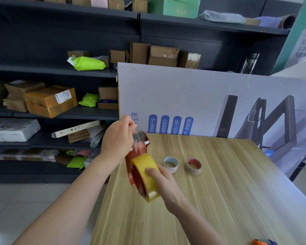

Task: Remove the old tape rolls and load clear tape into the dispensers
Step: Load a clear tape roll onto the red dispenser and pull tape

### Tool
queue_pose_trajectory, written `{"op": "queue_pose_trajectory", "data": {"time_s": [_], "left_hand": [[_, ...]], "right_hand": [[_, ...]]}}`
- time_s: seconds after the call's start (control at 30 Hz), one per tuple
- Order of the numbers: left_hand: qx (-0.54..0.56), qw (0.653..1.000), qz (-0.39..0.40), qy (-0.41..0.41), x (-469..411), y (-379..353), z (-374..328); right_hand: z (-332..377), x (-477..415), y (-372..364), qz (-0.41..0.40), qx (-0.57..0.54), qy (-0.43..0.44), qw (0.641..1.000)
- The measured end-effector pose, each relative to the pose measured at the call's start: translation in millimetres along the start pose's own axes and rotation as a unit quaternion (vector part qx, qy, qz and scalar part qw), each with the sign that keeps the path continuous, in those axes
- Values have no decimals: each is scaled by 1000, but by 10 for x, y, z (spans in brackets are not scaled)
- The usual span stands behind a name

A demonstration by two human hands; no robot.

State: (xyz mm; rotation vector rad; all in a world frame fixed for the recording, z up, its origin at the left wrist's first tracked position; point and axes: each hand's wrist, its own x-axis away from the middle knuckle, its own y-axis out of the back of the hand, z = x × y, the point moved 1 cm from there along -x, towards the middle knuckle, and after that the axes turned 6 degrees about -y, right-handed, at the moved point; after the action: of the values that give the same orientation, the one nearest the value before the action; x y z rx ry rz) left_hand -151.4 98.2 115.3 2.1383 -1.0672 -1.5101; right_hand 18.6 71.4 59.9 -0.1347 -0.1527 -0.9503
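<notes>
A red tape dispenser is held above the left edge of the wooden table, with a yellowish tape roll mounted in it. My right hand grips that roll and the dispenser from below right, thumb on the roll's face. My left hand is at the dispenser's top end and pinches the free end of the tape, which is blurred. Two small tape rolls lie on the table: one with a white patterned core and one with a red core.
A large printed board leans upright along the table's far edge. Dark shelves with cartons and green parcels stand to the left and behind. An orange and blue object peeks in at the table's near right corner.
</notes>
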Motion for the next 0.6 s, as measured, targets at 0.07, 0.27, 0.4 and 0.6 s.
{"op": "queue_pose_trajectory", "data": {"time_s": [0.07, 0.27, 0.4, 0.6], "left_hand": [[-4, 1000, 2, -2, -6, 17, -38], [12, 999, 37, 27, -25, 95, -157], [108, 985, 80, 109, -131, 253, -189], [155, 964, 180, 122, -194, 333, -240]], "right_hand": [[-14, -23, 22, 3, 14, -20, 1000], [-58, -82, 11, 20, 8, -84, 996], [-107, -102, 23, 23, 33, -103, 994], [-89, -65, -25, -32, 21, -106, 994]]}}
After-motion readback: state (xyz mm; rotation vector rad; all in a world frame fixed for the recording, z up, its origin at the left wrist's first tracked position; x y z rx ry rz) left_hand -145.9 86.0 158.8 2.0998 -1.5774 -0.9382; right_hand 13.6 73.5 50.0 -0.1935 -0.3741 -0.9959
